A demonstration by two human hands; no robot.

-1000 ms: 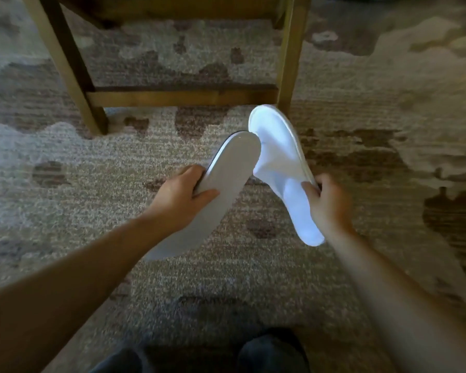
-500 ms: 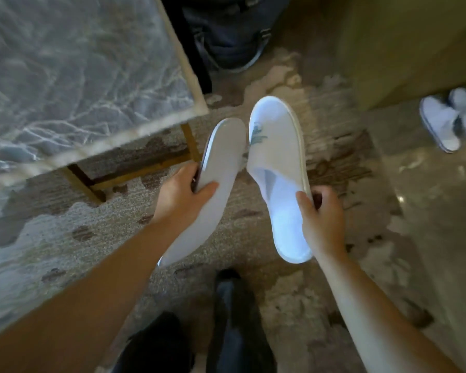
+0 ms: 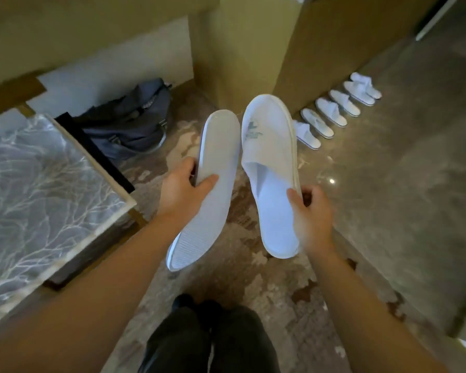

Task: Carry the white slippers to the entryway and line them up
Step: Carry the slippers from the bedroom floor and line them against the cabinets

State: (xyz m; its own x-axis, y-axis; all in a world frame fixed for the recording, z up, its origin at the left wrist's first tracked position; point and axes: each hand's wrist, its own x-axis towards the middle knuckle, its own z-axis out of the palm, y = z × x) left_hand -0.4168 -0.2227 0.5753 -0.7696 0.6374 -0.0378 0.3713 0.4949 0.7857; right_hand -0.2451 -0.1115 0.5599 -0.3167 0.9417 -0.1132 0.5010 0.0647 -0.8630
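I hold two white slippers in the air in front of me. My left hand [image 3: 182, 191] grips the left slipper [image 3: 213, 157] at its middle, with the grey ribbed sole turned toward me. My right hand [image 3: 311, 214] grips the right slipper [image 3: 269, 146] by its side near the heel; its top faces up and shows a grey logo on the toe. The two slippers sit side by side, toes pointing away, almost touching.
Several white slippers [image 3: 331, 111] stand in a row on the polished stone floor along a tan wall [image 3: 331, 36]. A marble-topped table [image 3: 38, 184] is at my left. A dark blue bag [image 3: 129, 122] lies beyond it. Patterned carpet [image 3: 267, 278] is underfoot.
The view has swung from the carpet under the table to the entryway. The row of slippers by the wall has come into fuller view. Both hands keep the same grip.
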